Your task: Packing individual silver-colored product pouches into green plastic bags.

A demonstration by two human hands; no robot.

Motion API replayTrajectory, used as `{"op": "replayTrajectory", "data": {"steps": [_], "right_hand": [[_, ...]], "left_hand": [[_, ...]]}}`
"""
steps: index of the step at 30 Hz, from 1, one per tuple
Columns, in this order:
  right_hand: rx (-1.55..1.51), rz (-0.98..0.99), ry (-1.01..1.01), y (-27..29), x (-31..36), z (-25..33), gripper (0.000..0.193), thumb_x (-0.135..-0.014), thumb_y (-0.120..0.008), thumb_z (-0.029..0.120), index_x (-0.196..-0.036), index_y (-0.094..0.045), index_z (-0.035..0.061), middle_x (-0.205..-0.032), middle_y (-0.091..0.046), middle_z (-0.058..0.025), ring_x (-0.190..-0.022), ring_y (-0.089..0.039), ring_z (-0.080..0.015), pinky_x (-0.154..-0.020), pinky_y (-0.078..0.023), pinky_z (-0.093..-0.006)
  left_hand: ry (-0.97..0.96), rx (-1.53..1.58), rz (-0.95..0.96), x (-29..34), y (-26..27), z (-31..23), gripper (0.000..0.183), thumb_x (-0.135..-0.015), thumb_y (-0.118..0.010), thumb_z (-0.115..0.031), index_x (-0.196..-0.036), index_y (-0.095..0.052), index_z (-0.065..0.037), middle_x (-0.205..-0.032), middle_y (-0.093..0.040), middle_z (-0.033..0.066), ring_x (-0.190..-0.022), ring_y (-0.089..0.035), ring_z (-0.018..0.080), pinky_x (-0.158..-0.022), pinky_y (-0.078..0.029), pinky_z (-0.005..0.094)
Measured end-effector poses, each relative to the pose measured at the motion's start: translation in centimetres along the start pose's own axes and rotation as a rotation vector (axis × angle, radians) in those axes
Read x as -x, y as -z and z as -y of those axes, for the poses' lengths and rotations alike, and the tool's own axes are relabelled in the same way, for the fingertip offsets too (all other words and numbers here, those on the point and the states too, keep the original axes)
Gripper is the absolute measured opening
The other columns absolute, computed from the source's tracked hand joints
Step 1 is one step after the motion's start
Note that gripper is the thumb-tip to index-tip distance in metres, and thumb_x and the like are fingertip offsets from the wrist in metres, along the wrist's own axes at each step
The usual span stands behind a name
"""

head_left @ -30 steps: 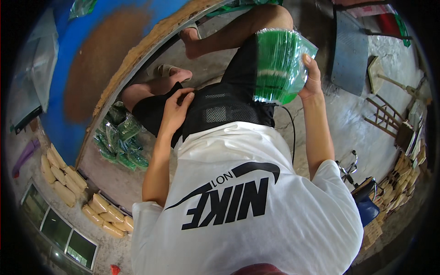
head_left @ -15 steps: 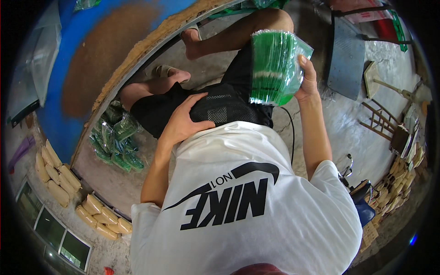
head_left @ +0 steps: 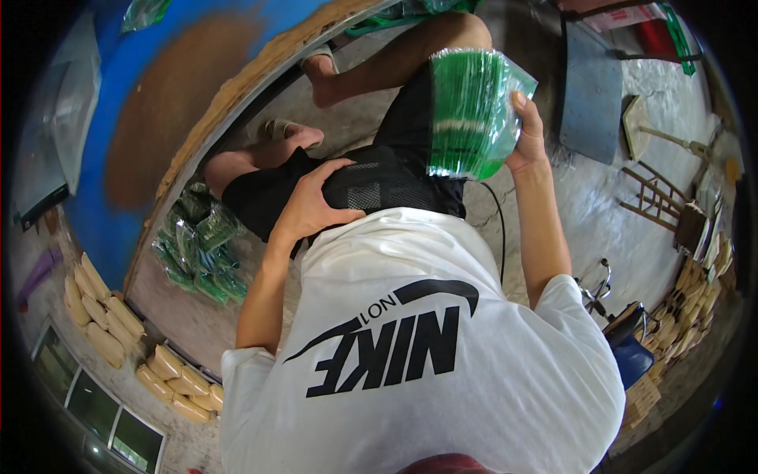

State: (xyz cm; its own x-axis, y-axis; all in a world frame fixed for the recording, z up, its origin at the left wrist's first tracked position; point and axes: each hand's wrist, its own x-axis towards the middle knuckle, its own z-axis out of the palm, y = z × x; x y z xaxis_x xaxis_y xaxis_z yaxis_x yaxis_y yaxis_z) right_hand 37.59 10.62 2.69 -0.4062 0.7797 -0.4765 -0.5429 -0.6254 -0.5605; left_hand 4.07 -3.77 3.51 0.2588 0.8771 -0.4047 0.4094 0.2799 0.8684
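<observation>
My right hand grips a thick fanned stack of green and clear plastic bags by its right edge, thumb on top. The stack is held above my right thigh, near the knee. On my lap lies black cloth with mesh patches; whether it is part of my black shorts I cannot tell. My left hand rests on this cloth at the waist, thumb and fingers spread apart, holding nothing.
A blue table with a worn brown edge curves along the left. More packed green bags lie beneath it. Filled tan sacks are stacked farther left. At the right are a grey-blue board, a wooden rack and a black cable.
The whole view has shifted slightly. My right hand keeps hold of the bag stack and my left hand stays on the black cloth.
</observation>
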Motion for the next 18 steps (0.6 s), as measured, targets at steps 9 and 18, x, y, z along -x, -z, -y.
{"op": "replayTrajectory", "data": {"steps": [9, 18], "right_hand": [[0.017, -0.031, 0.016, 0.3, 0.3, -0.5, 0.057, -0.086, -0.071, 0.037, -0.126, -0.058, -0.002, -0.111, -0.07, -0.0151, -0.096, -0.072, -0.0252, -0.086, -0.062, -0.0411], [-0.039, -0.088, -0.005, 4.8, -1.5, -2.2, 0.055, -0.089, -0.068, 0.037, -0.13, -0.056, 0.0017, -0.117, -0.068, -0.0146, -0.104, -0.069, -0.0278, -0.094, -0.057, -0.0449]], "left_hand": [[-0.026, -0.112, -0.017, -0.3, -0.4, -0.6, 0.08, -0.063, -0.089, -0.024, -0.133, -0.055, -0.003, -0.125, -0.063, 0.0167, -0.118, -0.062, 0.0326, -0.1, -0.048, 0.0381], [-0.104, -0.209, -0.078, 0.3, 0.4, -0.9, 0.075, -0.062, -0.087, -0.024, -0.128, -0.058, -0.003, -0.122, -0.062, 0.0149, -0.116, -0.061, 0.0327, -0.101, -0.047, 0.0383]]}}
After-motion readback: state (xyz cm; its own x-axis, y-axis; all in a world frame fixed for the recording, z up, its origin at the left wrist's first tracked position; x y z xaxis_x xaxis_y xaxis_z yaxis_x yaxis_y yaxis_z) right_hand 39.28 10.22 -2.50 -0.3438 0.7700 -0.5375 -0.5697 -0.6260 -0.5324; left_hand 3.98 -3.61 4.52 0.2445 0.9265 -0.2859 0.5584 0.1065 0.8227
